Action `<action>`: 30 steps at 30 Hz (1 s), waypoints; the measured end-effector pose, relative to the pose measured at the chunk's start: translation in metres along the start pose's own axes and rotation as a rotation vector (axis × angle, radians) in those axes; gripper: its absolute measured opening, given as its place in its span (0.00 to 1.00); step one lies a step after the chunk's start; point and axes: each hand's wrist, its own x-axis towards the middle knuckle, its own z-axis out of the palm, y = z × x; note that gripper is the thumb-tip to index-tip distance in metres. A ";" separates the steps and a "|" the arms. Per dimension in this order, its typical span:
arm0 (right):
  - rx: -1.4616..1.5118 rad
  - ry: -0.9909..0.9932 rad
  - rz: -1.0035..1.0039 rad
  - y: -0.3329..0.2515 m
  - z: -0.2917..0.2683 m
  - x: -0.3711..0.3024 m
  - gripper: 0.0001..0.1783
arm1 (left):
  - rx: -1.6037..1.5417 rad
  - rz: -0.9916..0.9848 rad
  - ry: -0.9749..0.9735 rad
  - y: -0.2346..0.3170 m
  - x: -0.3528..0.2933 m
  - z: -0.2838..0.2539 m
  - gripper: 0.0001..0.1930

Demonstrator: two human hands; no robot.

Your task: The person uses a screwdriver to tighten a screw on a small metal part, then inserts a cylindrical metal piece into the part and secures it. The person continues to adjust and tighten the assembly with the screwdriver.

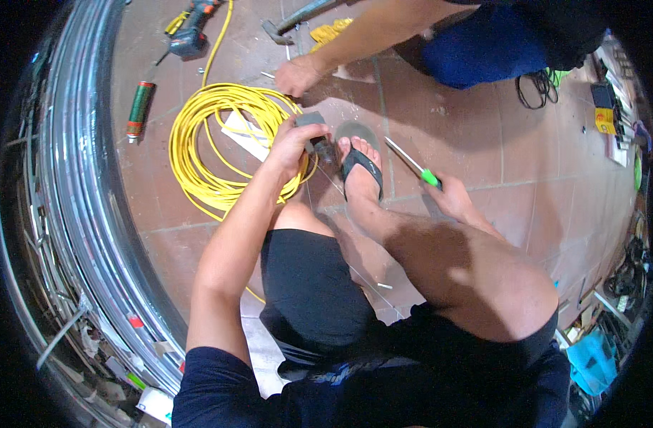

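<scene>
My left hand (289,148) is closed around a grey, blocky piece with a darker rounded part (310,120); its exact kind I cannot make out. It is held above the floor, between the yellow cable coil (191,160) and my sandalled foot (362,171). On the other side of that foot, my right hand (451,197) grips a screwdriver (430,177) by its green and black handle. Its long metal shaft points up and left, away from me. Another person's hand (296,75) reaches down to the floor by the coil's far edge, near a thin white piece.
A cordless drill (191,39), a green and orange tube (139,110) and a hammer (276,32) lie on the tiles. Long metal profiles (77,178) line the left side. A black cord (537,91) lies at the far right, with clutter and a blue basket (592,362) along that edge.
</scene>
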 end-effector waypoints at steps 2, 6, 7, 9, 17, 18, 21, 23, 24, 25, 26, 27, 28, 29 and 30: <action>0.084 0.022 0.011 0.020 -0.005 -0.032 0.23 | -0.345 -0.102 -0.154 0.016 -0.042 -0.005 0.22; 0.213 0.059 0.208 0.045 -0.035 -0.097 0.25 | -0.699 0.062 -0.332 0.043 -0.121 0.014 0.35; 0.131 0.104 0.131 0.046 -0.047 -0.111 0.24 | -0.763 0.095 -0.375 0.049 -0.138 0.023 0.39; 0.070 0.149 0.085 0.043 -0.077 -0.135 0.23 | -0.861 0.149 -0.479 0.058 -0.171 0.042 0.47; -0.389 0.289 -0.275 0.016 -0.196 -0.100 0.19 | -0.773 0.469 -0.893 0.091 -0.241 0.127 0.52; -0.464 0.316 -0.317 0.026 -0.197 -0.086 0.19 | -0.785 0.466 -0.871 0.093 -0.244 0.138 0.53; -0.389 0.360 -0.365 0.079 -0.169 -0.040 0.18 | -0.824 0.418 -0.812 0.098 -0.251 0.171 0.52; -0.375 0.345 -0.369 0.123 -0.134 -0.007 0.18 | -0.784 0.423 -0.679 0.097 -0.256 0.191 0.50; -0.386 0.314 -0.313 0.144 -0.112 0.009 0.18 | -0.761 0.416 -0.614 0.097 -0.258 0.200 0.50; -0.422 0.298 -0.293 0.161 -0.094 0.026 0.19 | -0.743 0.399 -0.579 0.097 -0.260 0.206 0.44; -0.509 0.210 -0.202 0.173 -0.075 0.045 0.19 | -0.676 0.403 -0.489 0.097 -0.262 0.210 0.43; -0.587 0.103 -0.102 0.180 -0.063 0.066 0.23 | -0.620 0.412 -0.391 0.096 -0.265 0.213 0.42; -0.553 0.131 -0.095 0.186 -0.048 0.077 0.29 | -0.577 0.420 -0.279 0.093 -0.269 0.215 0.41; -0.544 0.200 -0.138 0.190 -0.041 0.086 0.32 | -0.663 0.411 -0.285 0.091 -0.275 0.216 0.37; -0.537 0.237 -0.089 0.192 -0.031 0.087 0.35 | -0.631 0.447 -0.168 0.088 -0.283 0.217 0.36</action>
